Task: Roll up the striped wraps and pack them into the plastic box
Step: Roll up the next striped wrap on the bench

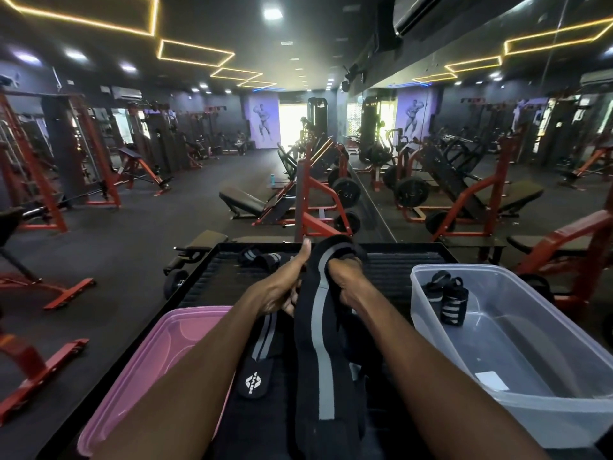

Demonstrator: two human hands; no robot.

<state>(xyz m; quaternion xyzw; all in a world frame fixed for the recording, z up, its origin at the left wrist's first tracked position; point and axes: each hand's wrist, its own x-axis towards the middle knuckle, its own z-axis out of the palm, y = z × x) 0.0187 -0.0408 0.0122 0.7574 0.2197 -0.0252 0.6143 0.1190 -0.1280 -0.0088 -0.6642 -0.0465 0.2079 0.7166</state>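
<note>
Lying at the black platform's [391,263] near-left corner is a pink lid [139,376]. Mid-platform, the left hand [282,287] and right hand [345,280] both grip a long black wrap [318,343] with one grey stripe, its tail trailing nearward. Right-edge clear plastic box [530,370] holds one rolled striped wrap [451,300].

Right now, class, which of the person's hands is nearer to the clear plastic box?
Right. The right hand grips the long striped wrap just left of the clear plastic box; the left hand is farther left.
</note>
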